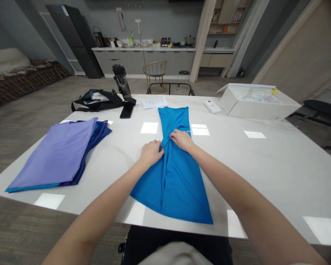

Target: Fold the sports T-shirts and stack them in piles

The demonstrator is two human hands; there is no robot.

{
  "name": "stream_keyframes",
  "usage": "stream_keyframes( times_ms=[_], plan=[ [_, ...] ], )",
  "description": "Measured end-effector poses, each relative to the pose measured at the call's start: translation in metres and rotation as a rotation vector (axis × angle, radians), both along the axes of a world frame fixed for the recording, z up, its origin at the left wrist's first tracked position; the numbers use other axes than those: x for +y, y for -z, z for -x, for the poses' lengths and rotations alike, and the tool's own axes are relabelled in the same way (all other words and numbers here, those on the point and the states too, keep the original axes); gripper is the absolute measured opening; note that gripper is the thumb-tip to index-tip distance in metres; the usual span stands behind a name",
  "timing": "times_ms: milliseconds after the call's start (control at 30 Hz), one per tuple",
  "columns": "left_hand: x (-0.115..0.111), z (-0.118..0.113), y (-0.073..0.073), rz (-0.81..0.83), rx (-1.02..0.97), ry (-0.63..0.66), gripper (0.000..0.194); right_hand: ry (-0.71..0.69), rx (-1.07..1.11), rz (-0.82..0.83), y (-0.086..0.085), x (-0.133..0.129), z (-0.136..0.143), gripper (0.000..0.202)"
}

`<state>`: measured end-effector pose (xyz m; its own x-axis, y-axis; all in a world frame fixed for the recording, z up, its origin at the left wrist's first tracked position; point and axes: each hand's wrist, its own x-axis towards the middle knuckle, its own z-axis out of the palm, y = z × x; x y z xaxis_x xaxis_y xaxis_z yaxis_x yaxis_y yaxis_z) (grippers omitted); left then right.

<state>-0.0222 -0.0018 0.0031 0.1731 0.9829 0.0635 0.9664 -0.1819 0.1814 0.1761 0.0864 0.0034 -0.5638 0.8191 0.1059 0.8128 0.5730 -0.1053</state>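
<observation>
A bright blue garment (182, 180) lies lengthwise on the white table in front of me, folded narrow, with creases down its middle and small white lettering at its right edge. My left hand (151, 151) is at the garment's left edge, its fingers curled and pinching the cloth. Slightly farther up, my right hand (180, 139) rests on the garment with its fingertips closed on a gathered fold near the centre. Parts of the cloth under both hands are hidden. To the left lies a stack of flat garments, a lilac one (57, 154) on top of dark blue ones (95, 141).
On the white table (253, 173) stand an open white box (253, 105) at the back right and a dark bottle (123, 82) at the back left. A black bag (99, 101), a phone (127, 111), a paper sheet (155, 102) and a small white device (212, 106) lie along the far side.
</observation>
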Motion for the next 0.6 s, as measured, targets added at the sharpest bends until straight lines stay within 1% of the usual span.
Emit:
stream_keyframes(
  times_ms=[67,100,167,233,333,400,500,600],
  plan=[
    [-0.022,0.004,-0.003,-0.007,0.055,-0.052,0.022,0.06,0.0,0.0,-0.003,-0.007,0.003,0.028],
    [-0.032,0.007,-0.004,-0.012,0.08,-0.075,0.023,0.068,0.007,-0.004,-0.004,-0.011,0.005,0.028],
    [-0.051,0.014,-0.005,-0.02,0.11,-0.104,0.023,0.027,0.024,-0.014,-0.004,-0.024,0.012,0.029],
    [-0.067,0.021,-0.004,-0.03,0.112,-0.112,0.024,-0.061,0.034,-0.029,-0.004,-0.039,0.022,0.031],
    [-0.083,0.03,-0.001,-0.044,0.098,-0.127,0.025,-0.18,0.018,-0.045,-0.002,-0.059,0.041,0.028],
    [-0.09,0.034,0.0,-0.056,0.089,-0.143,0.026,-0.218,-0.004,-0.048,-0.001,-0.069,0.052,0.024],
    [-0.102,0.041,0.002,-0.059,0.078,-0.188,0.028,-0.212,-0.035,-0.045,-0.002,-0.079,0.063,0.021],
    [-0.12,0.052,0.002,-0.05,0.073,-0.249,0.026,-0.173,-0.017,-0.069,-0.007,-0.085,0.062,0.022]
  ],
)
